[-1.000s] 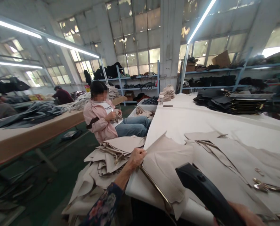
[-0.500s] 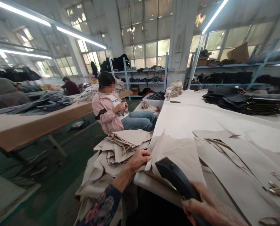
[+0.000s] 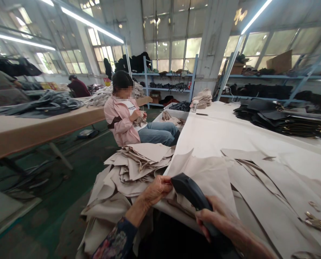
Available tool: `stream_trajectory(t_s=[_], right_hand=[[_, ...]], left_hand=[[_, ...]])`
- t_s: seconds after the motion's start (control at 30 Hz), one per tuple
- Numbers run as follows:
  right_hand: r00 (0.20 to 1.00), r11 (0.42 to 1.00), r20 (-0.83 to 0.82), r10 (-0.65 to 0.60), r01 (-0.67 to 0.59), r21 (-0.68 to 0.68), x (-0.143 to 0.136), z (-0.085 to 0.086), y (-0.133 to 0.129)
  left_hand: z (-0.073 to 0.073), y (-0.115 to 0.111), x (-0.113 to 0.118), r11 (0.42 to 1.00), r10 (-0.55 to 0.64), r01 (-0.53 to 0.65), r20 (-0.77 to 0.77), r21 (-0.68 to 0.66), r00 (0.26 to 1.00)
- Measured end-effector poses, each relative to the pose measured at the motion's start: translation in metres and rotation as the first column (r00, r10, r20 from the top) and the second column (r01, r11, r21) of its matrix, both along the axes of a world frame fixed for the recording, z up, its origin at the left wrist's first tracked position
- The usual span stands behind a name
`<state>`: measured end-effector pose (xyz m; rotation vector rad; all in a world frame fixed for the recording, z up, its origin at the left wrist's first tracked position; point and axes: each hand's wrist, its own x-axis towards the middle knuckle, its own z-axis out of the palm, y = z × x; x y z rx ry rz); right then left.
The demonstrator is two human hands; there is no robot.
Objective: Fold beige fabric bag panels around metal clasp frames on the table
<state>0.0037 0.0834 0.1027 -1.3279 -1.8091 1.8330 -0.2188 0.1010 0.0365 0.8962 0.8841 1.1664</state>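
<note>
My left hand pinches the near-left edge of a beige fabric piece at the table's front corner. My right hand is wrapped round a black handheld tool with a curved body, shaped like a clipper; its exact kind is unclear. The tool's blunt head lies over the fabric edge, right beside my left fingertips. Whether the head touches the cloth I cannot tell. Left of my left hand, a pile of cut beige pieces hangs over the table edge.
More beige pieces and metal clasps lie to the right on the white table. A stack of black pieces is further back. Beyond the pile sits a person handling beige cloth, near white bins.
My right hand has brought the black tool left, up against my left fingertips. The pinched fabric has shifted and wrinkled at its left side. The view has turned slightly.
</note>
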Motion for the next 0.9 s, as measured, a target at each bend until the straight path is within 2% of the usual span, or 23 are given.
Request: stream_trajectory(t_s=[0.17,0.27,0.37,0.5,0.57,0.63,0.73,0.83,0.9], right_hand=[[0.997,0.998,0.054,-0.058,0.059,-0.018,0.017,0.010,-0.005],[0.994,0.996,0.080,-0.076,0.079,-0.031,0.025,0.009,-0.013],[0.996,0.996,0.070,-0.063,0.067,-0.055,0.018,0.004,-0.012],[1.000,1.000,-0.024,-0.011,0.010,-0.021,0.004,-0.002,0.004],[0.996,0.998,-0.068,-0.063,0.063,-0.004,0.007,-0.001,0.012],[0.986,0.992,-0.107,-0.124,0.125,0.001,0.020,0.004,0.015],[0.973,0.977,-0.115,-0.199,0.206,0.053,0.057,0.017,0.009],[0.966,0.955,-0.038,-0.257,0.260,0.146,0.104,0.029,-0.006],[0.960,0.946,0.018,-0.281,0.274,0.173,0.133,0.032,-0.021]], left_hand=[[-0.011,0.006,-0.002,1.000,0.020,-0.017,0.121,-0.021,0.992],[-0.018,0.010,-0.003,1.000,0.006,-0.003,0.152,-0.023,0.988],[-0.020,0.008,0.000,1.000,-0.014,0.013,0.150,0.011,0.989],[-0.018,0.000,0.004,0.996,-0.061,0.051,0.133,0.080,0.989],[-0.017,-0.002,0.005,0.995,-0.066,0.063,0.035,0.081,0.997],[-0.017,0.001,0.006,0.996,-0.008,0.025,-0.204,0.080,0.979],[-0.018,0.009,0.006,0.992,0.095,-0.043,-0.486,0.116,0.869],[-0.017,0.012,0.012,0.986,0.144,-0.066,-0.576,0.154,0.805],[-0.014,0.001,0.023,0.949,0.291,-0.106,-0.689,0.298,0.664]])
